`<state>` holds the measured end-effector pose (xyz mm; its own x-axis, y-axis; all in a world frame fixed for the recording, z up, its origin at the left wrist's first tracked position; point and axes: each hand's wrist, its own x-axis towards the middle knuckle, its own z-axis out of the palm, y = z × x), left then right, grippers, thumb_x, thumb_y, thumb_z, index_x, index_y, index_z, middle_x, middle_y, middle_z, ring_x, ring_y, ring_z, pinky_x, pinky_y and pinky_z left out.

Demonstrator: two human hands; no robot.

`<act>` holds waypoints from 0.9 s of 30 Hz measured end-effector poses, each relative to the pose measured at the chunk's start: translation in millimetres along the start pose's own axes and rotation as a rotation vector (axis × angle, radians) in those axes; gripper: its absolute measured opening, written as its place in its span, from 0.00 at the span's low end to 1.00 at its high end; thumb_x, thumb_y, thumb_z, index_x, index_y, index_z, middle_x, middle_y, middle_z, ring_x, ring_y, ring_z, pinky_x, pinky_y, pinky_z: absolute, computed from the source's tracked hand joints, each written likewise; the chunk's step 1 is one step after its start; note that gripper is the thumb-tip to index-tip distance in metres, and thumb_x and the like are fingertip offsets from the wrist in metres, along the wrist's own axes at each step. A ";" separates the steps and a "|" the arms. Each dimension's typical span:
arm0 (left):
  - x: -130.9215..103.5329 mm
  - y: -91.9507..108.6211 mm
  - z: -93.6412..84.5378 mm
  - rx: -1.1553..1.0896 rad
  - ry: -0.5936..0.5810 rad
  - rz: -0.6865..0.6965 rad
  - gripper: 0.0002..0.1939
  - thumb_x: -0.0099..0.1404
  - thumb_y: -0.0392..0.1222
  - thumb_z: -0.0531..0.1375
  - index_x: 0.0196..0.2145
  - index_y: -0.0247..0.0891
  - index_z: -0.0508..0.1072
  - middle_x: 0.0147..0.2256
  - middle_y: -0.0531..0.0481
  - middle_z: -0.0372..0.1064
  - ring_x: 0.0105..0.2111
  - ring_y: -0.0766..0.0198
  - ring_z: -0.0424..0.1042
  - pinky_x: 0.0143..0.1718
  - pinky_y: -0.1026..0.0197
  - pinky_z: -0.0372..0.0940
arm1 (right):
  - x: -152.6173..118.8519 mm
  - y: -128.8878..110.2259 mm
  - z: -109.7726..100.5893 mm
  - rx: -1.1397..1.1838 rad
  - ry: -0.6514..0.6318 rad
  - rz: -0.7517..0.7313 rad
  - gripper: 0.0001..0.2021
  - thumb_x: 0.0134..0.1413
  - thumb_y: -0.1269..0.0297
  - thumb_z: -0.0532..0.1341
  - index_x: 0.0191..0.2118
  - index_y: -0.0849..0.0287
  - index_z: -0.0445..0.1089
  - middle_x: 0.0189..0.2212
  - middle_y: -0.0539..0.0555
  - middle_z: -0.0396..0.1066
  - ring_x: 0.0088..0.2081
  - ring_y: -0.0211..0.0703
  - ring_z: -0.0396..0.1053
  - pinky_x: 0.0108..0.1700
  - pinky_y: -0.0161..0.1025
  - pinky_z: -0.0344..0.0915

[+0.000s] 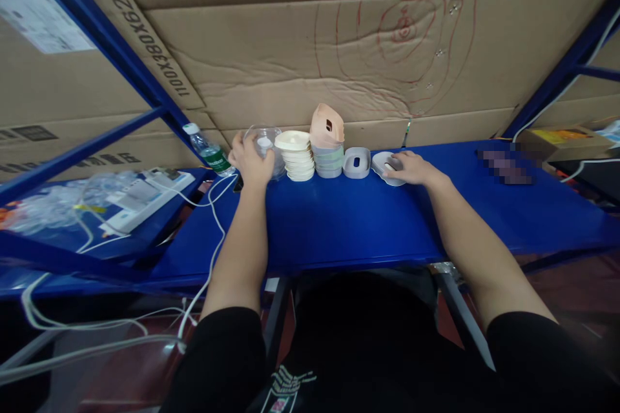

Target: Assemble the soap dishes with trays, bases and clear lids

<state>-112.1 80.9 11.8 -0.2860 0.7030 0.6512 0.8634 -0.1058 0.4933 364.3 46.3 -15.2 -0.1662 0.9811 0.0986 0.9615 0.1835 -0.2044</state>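
At the left, my left hand (252, 160) rests its fingers on a clear plastic container (278, 158), thumb and fingers closed round its near side. My right hand (413, 169) touches a pale grey-white lid-like piece (382, 161) lying at the right end of the row. Between my hands stand a stack of cream pieces (299, 164), a stack of grey and green bowls (329, 162) topped by a tilted peach piece (323, 124), and a grey piece with an oval hole (357, 171).
Left of the row stand a water bottle (213, 156) and white cables (213, 213). Cardboard (271, 45) backs the blue table (349, 226). A blurred object (506, 166) lies at the right. Clear plastic items (62, 203) cover the left shelf.
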 end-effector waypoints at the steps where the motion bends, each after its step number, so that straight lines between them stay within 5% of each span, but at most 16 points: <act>1: 0.1 -0.5 1.1 -0.006 0.007 0.003 0.32 0.66 0.42 0.64 0.67 0.42 0.72 0.76 0.33 0.59 0.77 0.36 0.57 0.78 0.32 0.47 | 0.0 -0.8 0.2 0.009 -0.027 0.016 0.47 0.60 0.26 0.65 0.73 0.56 0.71 0.70 0.70 0.71 0.68 0.76 0.71 0.67 0.62 0.70; 10: -0.7 1.6 1.2 -0.171 0.257 0.032 0.28 0.73 0.49 0.59 0.67 0.39 0.69 0.72 0.31 0.61 0.76 0.36 0.57 0.77 0.30 0.47 | 1.8 -6.0 -0.4 0.044 -0.045 0.018 0.46 0.52 0.37 0.73 0.72 0.57 0.72 0.72 0.68 0.70 0.66 0.73 0.74 0.66 0.58 0.73; 16: -18.4 19.2 19.0 -0.306 0.296 0.428 0.27 0.74 0.59 0.59 0.61 0.40 0.72 0.66 0.32 0.67 0.71 0.36 0.64 0.74 0.29 0.52 | 0.5 -6.8 -4.4 0.206 0.152 0.053 0.40 0.56 0.47 0.71 0.71 0.57 0.73 0.71 0.64 0.73 0.70 0.70 0.71 0.71 0.59 0.69; 21: -60.4 60.9 40.1 -0.294 0.158 0.766 0.19 0.72 0.55 0.63 0.55 0.44 0.76 0.60 0.38 0.74 0.66 0.39 0.71 0.70 0.32 0.59 | -4.3 -14.8 -14.7 0.347 0.410 0.156 0.33 0.62 0.36 0.64 0.58 0.58 0.81 0.58 0.66 0.83 0.60 0.70 0.79 0.63 0.62 0.74; 24: -86.5 84.1 44.3 -0.247 0.013 0.910 0.16 0.73 0.51 0.64 0.54 0.45 0.79 0.60 0.39 0.76 0.65 0.40 0.73 0.68 0.33 0.61 | -6.9 -19.5 -23.6 0.562 0.568 0.156 0.39 0.63 0.23 0.55 0.46 0.57 0.82 0.42 0.63 0.85 0.51 0.69 0.82 0.53 0.61 0.78; 27: -103.0 97.0 44.8 -0.202 -0.118 1.014 0.16 0.75 0.49 0.64 0.57 0.48 0.81 0.63 0.39 0.77 0.67 0.39 0.72 0.68 0.34 0.63 | -12.4 -27.8 -33.2 0.929 0.437 0.079 0.47 0.60 0.15 0.49 0.49 0.56 0.82 0.33 0.61 0.82 0.43 0.68 0.84 0.39 0.59 0.80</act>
<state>19.8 29.8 -33.3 0.5868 0.2818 0.7591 0.5872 -0.7936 -0.1594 346.9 26.9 21.6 0.1627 0.9187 0.3598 0.3870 0.2761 -0.8798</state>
